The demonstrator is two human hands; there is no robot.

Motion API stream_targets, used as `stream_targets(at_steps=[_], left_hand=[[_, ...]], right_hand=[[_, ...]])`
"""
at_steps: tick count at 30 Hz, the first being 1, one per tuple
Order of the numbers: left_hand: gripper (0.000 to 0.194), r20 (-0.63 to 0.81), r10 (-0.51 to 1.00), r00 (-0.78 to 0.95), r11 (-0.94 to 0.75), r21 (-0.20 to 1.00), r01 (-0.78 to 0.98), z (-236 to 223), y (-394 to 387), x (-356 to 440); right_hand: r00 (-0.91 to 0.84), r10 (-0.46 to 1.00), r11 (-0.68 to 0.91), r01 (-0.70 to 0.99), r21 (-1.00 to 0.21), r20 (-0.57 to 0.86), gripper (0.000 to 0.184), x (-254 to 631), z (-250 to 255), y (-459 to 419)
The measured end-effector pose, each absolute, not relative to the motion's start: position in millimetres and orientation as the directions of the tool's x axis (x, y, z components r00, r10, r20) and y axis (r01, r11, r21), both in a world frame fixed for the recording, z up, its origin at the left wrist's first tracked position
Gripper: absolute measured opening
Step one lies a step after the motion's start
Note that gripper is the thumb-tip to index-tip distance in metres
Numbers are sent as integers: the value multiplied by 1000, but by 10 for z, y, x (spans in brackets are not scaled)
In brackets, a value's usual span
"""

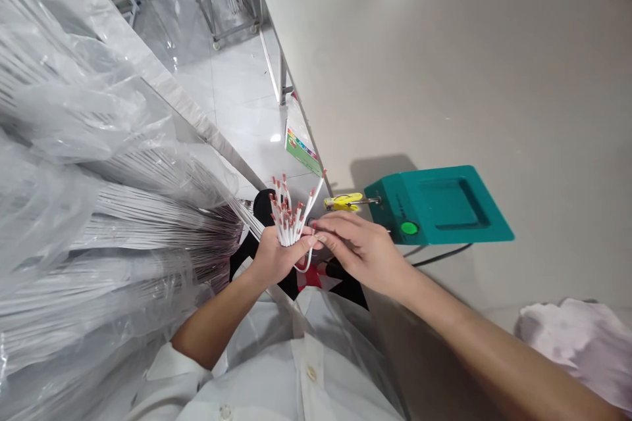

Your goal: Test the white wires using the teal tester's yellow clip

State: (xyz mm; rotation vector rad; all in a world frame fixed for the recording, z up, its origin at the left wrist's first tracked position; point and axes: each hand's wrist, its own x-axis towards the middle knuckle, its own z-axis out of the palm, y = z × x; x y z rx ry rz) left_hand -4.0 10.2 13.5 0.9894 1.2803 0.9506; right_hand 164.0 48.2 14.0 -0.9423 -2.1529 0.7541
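Note:
A bundle of white wires with bare copper-coloured ends stands up out of my left hand, whose fingers are wrapped round it. One wire curves out of the bundle in a loop beneath my hands. Close beside it, my right hand pinches a wire end between thumb and fingers, near the left thumb. Just beyond the right fingers, a yellow-handled clip sticks out from a teal box with a green round button.
The teal box rests on a pale table, with a black cable below it. Plastic-wrapped wire bundles fill the left side. A pinkish-white cloth lies at lower right. A wheeled metal rack stands on the floor beyond.

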Motion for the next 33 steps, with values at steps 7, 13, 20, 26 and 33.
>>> stream_targets(at_steps=[7, 13, 20, 26, 33], left_hand=[[16, -338, 941, -23, 338, 932, 134, 133, 77, -25], [17, -276, 956, -101, 293, 926, 237, 61, 21, 1], [15, -244, 963, -116, 268, 924, 272, -55, -92, -36], [19, -357, 927, -112, 372, 910, 184, -41, -45, -31], [43, -362, 932, -26, 362, 932, 5, 90, 160, -39]], right_hand=[[-654, 625, 780, 505, -369, 427, 18, 1622, 152, 484], [-622, 782, 465, 531, -708, 47, 20, 1593, 309, 538], [-607, 470, -741, 122, -660, -641, 25, 1538, 239, 556], [-506, 613, -595, 211, -776, -607, 27, 1587, 211, 371], [-601, 728, 661, 744, -104, 329, 34, 1888, 425, 635]])
